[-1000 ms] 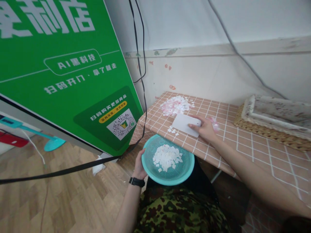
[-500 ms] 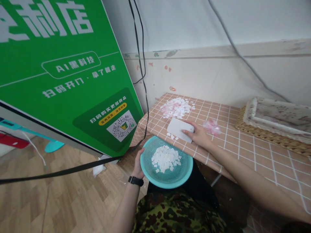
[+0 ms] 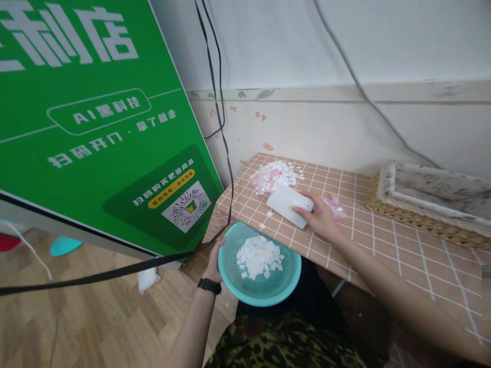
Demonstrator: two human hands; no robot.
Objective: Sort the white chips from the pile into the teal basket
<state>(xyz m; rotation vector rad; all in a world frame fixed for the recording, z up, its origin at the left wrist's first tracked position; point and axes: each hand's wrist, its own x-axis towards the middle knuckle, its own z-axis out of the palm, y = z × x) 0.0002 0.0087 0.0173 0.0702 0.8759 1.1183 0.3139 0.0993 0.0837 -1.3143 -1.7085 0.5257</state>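
My left hand [image 3: 215, 260] grips the left rim of a turquoise plastic colander [image 3: 288, 286], held just below the table's front edge. White paper-like pieces [image 3: 259, 256] lie heaped in its middle. My right hand [image 3: 320, 217] pinches the right end of a flat white card [image 3: 288, 203], tilted low over the checked tabletop. Behind the card is a pile of white and pink pieces [image 3: 276, 175]. A small pink clump [image 3: 334, 207] sits just behind my right hand. Loose white pieces [image 3: 264, 225] lie between the card and the table edge.
A woven basket with a cloth lining [image 3: 422, 220] stands at the right on the brown checked table [image 3: 356, 253]. To the left rises a green sign panel [image 3: 95, 143]. A black strap [image 3: 115, 276] crosses in front of it, and cables hang along the wall.
My right hand has drawn the card slightly back from the table edge, toward the pile. Fewer loose pieces show near the edge. The whole view has shifted a little.
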